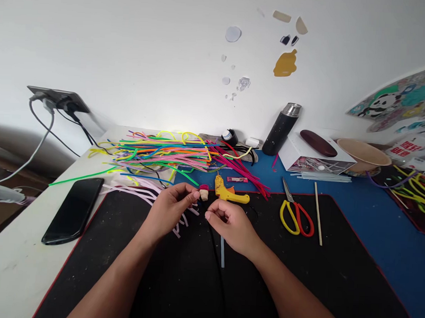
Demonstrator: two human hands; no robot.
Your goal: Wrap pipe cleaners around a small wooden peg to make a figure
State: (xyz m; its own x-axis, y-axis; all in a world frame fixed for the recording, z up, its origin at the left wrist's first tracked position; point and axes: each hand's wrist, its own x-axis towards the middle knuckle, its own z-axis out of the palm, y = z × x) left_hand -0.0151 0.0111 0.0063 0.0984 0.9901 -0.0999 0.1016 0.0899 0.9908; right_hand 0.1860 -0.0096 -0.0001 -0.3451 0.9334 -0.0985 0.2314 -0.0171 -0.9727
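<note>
Far off to the right of the fingers, a white box (317,159) is sitting by the wall with a dark oval case (318,142) lying on top. Next to it a tan bowl (364,155) is standing, and I cannot see inside it. A black flask (281,130) is wearing its silver cap.

The left hand (170,209) is clamping thumb and forefinger on a small cream piece (204,193) with a pink top, just short of the yellow glue gun (228,192). The right hand (232,225) is hovering just beside it with its fingertips pressed together; on what, I cannot tell.

A black mat (227,283) is lying under both hands. Beyond the fingers a pile of coloured pipe cleaners (170,153) is spreading towards the white wall. A phone (73,209) is lying left of the fingers and scissors (297,216) right of them.
</note>
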